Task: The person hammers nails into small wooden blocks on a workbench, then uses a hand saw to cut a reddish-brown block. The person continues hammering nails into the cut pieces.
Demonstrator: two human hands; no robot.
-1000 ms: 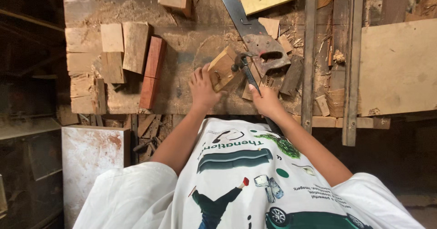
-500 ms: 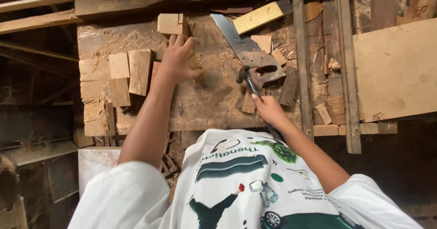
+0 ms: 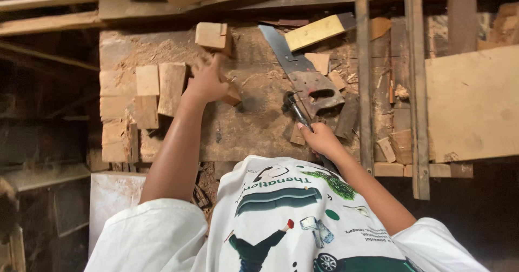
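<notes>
View from a head-worn camera, looking down over a printed white T-shirt (image 3: 286, 218) onto a dusty wooden workbench (image 3: 254, 126) scattered with sawdust and offcuts. The person's left hand (image 3: 208, 83) is reaching forward across the bench, fingers curled around a small reddish-brown wood block (image 3: 232, 95) that is lying flat on the bench top; the hand is blurred, so whether the grip is already tight cannot be told. Just left of that hand, a row of pale wood blocks (image 3: 159, 85) is lying side by side, and a squarer pale block (image 3: 213, 35) is sitting just beyond the fingertips. The right hand (image 3: 321, 139) is closed around the handle of a hammer (image 3: 296, 109), whose dark metal head is pointing away from the body and resting beside the handle of a handsaw (image 3: 303, 72) lying flat on the bench. A yellow-edged strip of wood (image 3: 316, 32) is lying across the saw blade's far end. To do this well, the left hand is probably needing a firm hold on the block's sides, fingers clear of the top face, while the hammer is being kept low and steady, away from the saw teeth
</notes>
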